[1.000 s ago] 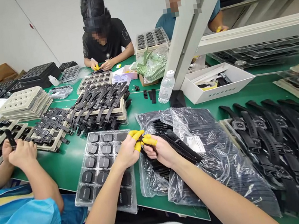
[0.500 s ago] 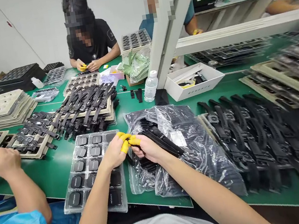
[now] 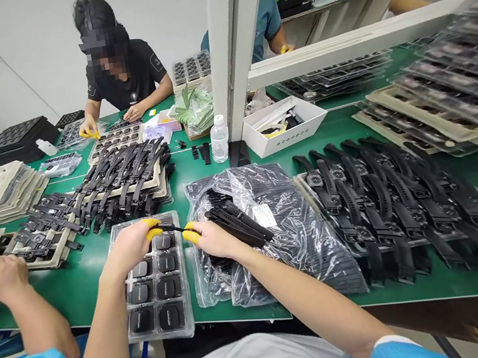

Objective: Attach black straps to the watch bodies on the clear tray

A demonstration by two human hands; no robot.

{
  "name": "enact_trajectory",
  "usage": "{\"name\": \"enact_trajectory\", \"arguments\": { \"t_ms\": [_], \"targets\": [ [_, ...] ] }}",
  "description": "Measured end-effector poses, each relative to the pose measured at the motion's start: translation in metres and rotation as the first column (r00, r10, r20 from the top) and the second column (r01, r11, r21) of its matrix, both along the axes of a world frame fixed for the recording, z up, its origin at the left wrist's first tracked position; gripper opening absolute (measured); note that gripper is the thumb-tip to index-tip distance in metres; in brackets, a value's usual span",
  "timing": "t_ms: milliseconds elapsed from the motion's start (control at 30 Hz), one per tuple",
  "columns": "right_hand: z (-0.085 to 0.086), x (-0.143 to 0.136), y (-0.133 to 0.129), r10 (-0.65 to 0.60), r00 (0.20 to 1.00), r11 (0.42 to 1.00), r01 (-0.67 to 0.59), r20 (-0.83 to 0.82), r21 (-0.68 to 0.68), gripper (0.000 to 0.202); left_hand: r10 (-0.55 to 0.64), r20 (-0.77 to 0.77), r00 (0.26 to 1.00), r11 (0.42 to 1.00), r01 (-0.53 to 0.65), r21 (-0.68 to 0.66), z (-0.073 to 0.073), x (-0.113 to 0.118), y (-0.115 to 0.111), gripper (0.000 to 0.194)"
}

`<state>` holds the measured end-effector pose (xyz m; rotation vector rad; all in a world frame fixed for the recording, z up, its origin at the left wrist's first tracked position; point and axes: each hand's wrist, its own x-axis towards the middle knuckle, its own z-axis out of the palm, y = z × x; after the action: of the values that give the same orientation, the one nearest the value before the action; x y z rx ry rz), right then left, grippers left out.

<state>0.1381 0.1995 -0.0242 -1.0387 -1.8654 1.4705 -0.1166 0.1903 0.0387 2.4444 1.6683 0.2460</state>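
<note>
A thin black watch strap [image 3: 175, 228] stretches between my two hands, above the clear plastic tray [image 3: 189, 308]. My left hand [image 3: 134, 247], with yellow finger cots, pinches the strap's left end over the tray. At its right end my right hand [image 3: 212, 236], also in yellow finger cots, grips it beside the open plastic bag. Dark square watch faces [image 3: 170, 317] sit in the tray's compartments, some hidden by my left hand and arm. More black straps [image 3: 239, 224] lie in a pile on the plastic bag [image 3: 303, 241], partly behind my right hand.
On the right, assembled black watches [image 3: 387, 198] cover a tray. Another watch stack [image 3: 124, 173] stands at the left. A water bottle [image 3: 219, 139] and a white box [image 3: 283, 129] stand beyond the bag. A co-worker's hands [image 3: 1, 280] are at far left; another person sits opposite.
My hands have moved apart, so the strap now shows stretched between them. The view has shifted to the right. The person opposite has reached one hand out to the side.
</note>
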Motion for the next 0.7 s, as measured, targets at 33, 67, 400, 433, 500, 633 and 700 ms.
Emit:
{"name": "enact_trajectory", "arguments": {
  "t_ms": [33,67,400,433,500,633,700],
  "targets": [
    [0.001,0.000,0.000,-0.001,1.000,1.000,0.001,0.019,0.006,0.017,-0.012,-0.068,0.998,1.000,0.013,0.007,0.004,-0.001,0.000,0.031],
    [0.001,0.001,0.000,0.002,1.000,1.000,-0.002,0.028,-0.005,0.016,-0.018,-0.126,0.992,1.000,0.020,0.013,0.008,-0.002,0.000,0.030],
    [0.001,0.000,-0.001,0.002,0.992,1.000,-0.001,0.130,-0.011,0.020,-0.015,-0.272,0.962,1.000,0.013,-0.009,0.018,-0.020,0.022,0.035],
    [0.001,-0.001,-0.001,-0.019,0.987,1.000,0.016,0.161,0.019,0.021,-0.008,-0.248,0.969,1.000,0.002,-0.027,0.013,-0.019,0.028,0.034],
    [-0.001,-0.004,-0.001,-0.073,0.966,0.994,0.049,0.246,0.101,0.022,0.008,-0.209,0.978,0.998,-0.021,-0.059,0.000,-0.017,0.039,0.033],
    [-0.006,-0.011,-0.002,-0.145,0.894,0.970,0.044,0.424,0.237,0.029,-0.004,-0.199,0.980,0.998,-0.010,-0.066,-0.022,-0.015,0.057,0.029],
    [-0.008,-0.014,-0.003,-0.142,0.871,0.964,0.015,0.470,0.264,0.028,-0.013,-0.200,0.980,0.999,0.002,-0.053,-0.029,-0.017,0.063,0.030]
  ]
}}
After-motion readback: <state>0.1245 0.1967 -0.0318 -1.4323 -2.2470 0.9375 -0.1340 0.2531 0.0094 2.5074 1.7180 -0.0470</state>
